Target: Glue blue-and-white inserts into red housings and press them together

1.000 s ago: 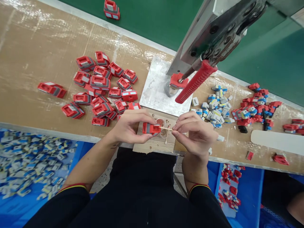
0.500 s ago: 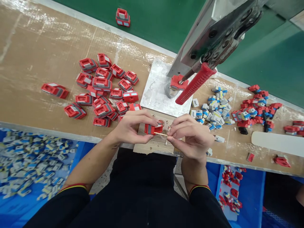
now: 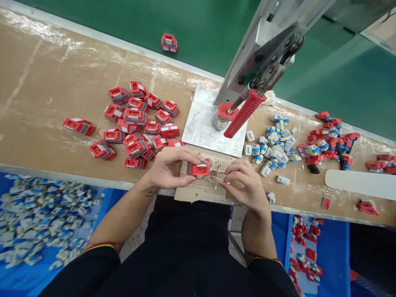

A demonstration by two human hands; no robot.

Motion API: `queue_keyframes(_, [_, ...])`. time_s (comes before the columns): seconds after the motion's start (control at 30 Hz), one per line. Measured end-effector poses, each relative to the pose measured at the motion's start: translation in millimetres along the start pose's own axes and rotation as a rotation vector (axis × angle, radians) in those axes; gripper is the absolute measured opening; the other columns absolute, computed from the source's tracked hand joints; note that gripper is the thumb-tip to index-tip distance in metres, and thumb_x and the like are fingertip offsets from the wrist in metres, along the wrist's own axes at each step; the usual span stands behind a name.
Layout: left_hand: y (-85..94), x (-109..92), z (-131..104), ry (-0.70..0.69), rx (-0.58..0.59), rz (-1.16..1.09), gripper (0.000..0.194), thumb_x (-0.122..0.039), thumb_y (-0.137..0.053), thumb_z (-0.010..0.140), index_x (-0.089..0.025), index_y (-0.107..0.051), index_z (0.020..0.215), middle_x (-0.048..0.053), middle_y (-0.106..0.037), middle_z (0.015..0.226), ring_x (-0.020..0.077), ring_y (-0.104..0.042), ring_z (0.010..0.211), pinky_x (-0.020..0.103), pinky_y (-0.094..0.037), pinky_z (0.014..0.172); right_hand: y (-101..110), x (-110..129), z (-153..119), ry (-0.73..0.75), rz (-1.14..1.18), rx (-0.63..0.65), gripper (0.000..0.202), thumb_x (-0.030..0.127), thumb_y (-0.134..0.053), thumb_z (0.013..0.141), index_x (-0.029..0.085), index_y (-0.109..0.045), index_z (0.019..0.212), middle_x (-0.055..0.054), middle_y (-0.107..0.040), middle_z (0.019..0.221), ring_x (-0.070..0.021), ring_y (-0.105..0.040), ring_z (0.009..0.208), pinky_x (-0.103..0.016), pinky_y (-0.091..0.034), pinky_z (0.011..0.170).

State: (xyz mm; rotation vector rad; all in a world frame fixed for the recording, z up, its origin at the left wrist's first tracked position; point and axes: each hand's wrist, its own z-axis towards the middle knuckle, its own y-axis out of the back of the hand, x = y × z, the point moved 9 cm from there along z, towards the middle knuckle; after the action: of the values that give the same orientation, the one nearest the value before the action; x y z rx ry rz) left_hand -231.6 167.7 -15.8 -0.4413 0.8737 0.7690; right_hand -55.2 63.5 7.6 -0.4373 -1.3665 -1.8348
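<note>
My left hand [image 3: 173,167] is closed around a red and grey toy vehicle body [image 3: 198,170], its hollow side facing up. In my right hand [image 3: 246,181] a thin cotton swab stick [image 3: 218,178] is pinched between thumb and fingers, slanting over a small clear cup [image 3: 213,175]. The stick is apart from the toy body. A white swab tip shows below the cup; whether it belongs to the held stick, I cannot tell. Under both hands lies a piece of cardboard [image 3: 185,194].
Ahead stands a lever press with a red handle [image 3: 244,113] on a metal plate [image 3: 198,128]. Red toy bodies [image 3: 135,116] are piled left, white-blue parts [image 3: 278,142] and red assemblies [image 3: 321,142] right. Blue bins [image 3: 108,202] sit below the table edge.
My right hand has drawn the stick away from the toy body toward the cup. The toy body has turned so its hollow side shows more. The whole view has shifted slightly.
</note>
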Motion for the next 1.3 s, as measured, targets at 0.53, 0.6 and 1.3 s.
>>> queue_keyframes(0.53, [-6.9, -10, 4, -0.059, 0.061, 0.129, 0.025, -0.021, -0.092, 0.079, -0.018, -0.083, 0.103, 0.008, -0.084, 0.087, 0.0168, -0.078, 0.072, 0.024, -0.063, 0.069, 30, 50, 39, 0.141, 0.177, -0.271, 0.020, 0.006, -0.081, 0.088, 0.023, -0.071, 0.088, 0.000, -0.079, 0.075, -0.0175, -0.072, 0.065, -0.033, -0.057, 0.062])
queue_keyframes(0.6, [-6.7, -12, 3, -0.072, 0.059, 0.139, 0.023, -0.022, -0.091, 0.081, -0.018, -0.083, 0.102, 0.008, -0.082, 0.086, 0.0161, -0.077, 0.070, 0.023, -0.062, 0.068, 24, 52, 45, 0.145, 0.149, -0.224, 0.021, 0.005, -0.079, 0.089, 0.023, -0.071, 0.087, 0.000, -0.079, 0.076, -0.0173, -0.072, 0.067, -0.033, -0.058, 0.064])
queue_keyframes(1.3, [-8.4, -10, 3, -0.060, 0.068, 0.129, 0.021, -0.021, -0.089, 0.080, -0.019, -0.083, 0.101, 0.007, -0.083, 0.087, 0.0169, -0.078, 0.073, 0.024, -0.063, 0.069, 9, 59, 55, 0.206, 0.178, -0.182, 0.020, 0.006, -0.081, 0.089, 0.022, -0.070, 0.088, -0.001, -0.080, 0.077, -0.0165, -0.076, 0.069, -0.030, -0.061, 0.067])
